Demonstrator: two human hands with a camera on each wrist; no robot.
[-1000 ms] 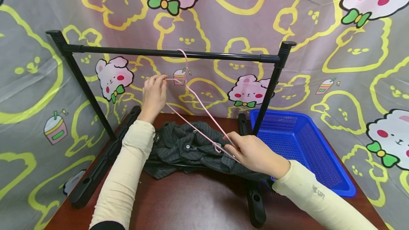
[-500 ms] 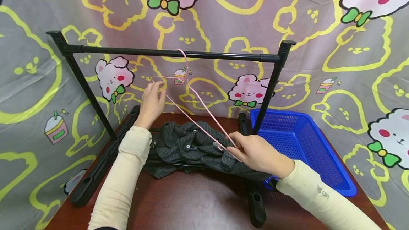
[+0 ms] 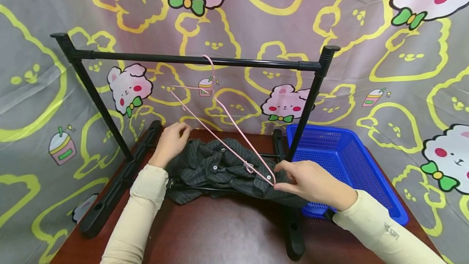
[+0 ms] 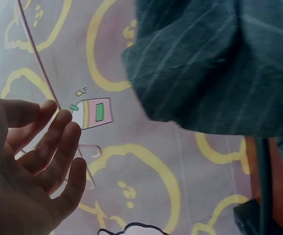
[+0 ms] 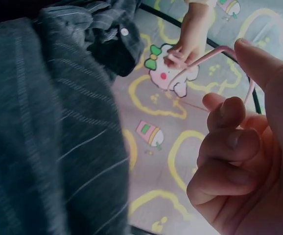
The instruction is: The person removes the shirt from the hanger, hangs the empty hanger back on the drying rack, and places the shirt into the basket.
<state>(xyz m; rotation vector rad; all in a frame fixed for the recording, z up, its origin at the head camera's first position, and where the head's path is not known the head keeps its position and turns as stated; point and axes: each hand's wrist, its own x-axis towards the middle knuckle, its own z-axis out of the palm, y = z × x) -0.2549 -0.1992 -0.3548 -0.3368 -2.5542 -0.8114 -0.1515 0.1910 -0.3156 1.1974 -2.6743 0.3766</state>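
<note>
A pink wire hanger (image 3: 234,121) hangs by its hook from the black rail and slants down to the right. In the head view my right hand (image 3: 311,182) is at the hanger's lower right corner, thumb tip at the wire and index finger apart from it; the right wrist view also shows this corner of the hanger (image 5: 224,49) by the thumb. My left hand (image 3: 170,144), fingers loosely bent, holds nothing and is below the hanger's left end, near the shirt. A dark pinstriped shirt (image 3: 209,164) with white buttons lies crumpled over the rack's lower bars.
The black garment rack (image 3: 146,56) stands on a dark red-brown table (image 3: 212,231). A blue perforated basket (image 3: 337,158) sits at the right, beside the rack's right foot (image 3: 294,235). A cartoon-print cloth (image 3: 242,27) covers the walls behind.
My left hand has let go of the hanger and moved down toward the shirt. My right hand has loosened from the hanger's lower corner and shifted slightly right and down.
</note>
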